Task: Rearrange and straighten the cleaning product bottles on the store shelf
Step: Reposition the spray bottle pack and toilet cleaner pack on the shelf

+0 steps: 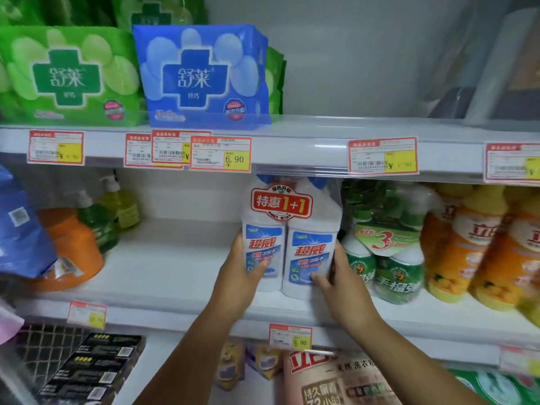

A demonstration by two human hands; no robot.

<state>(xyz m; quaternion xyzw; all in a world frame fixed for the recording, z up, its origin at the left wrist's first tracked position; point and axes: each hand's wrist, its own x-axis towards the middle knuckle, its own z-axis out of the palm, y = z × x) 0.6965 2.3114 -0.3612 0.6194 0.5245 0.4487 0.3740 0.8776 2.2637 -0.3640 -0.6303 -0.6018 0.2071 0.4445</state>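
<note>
A twin pack of white cleaner bottles [289,229] with blue labels and a red "1+1" tag stands upright on the middle shelf [175,276]. My left hand [242,276] grips the left bottle from its left side, thumb across the label. My right hand [339,279] grips the right bottle from the right, thumb on the lower label. Right beside them stands a green bottle multipack [385,252], then orange and yellow bottles [467,247].
At the shelf's left are an orange jug [73,247], green and yellow pump bottles [114,211] and a blue bag [20,229]. The upper shelf holds green and blue packs [201,74]. Price tags line the shelf edges. Lower down lie black boxes [93,369] and a detergent bag [336,381].
</note>
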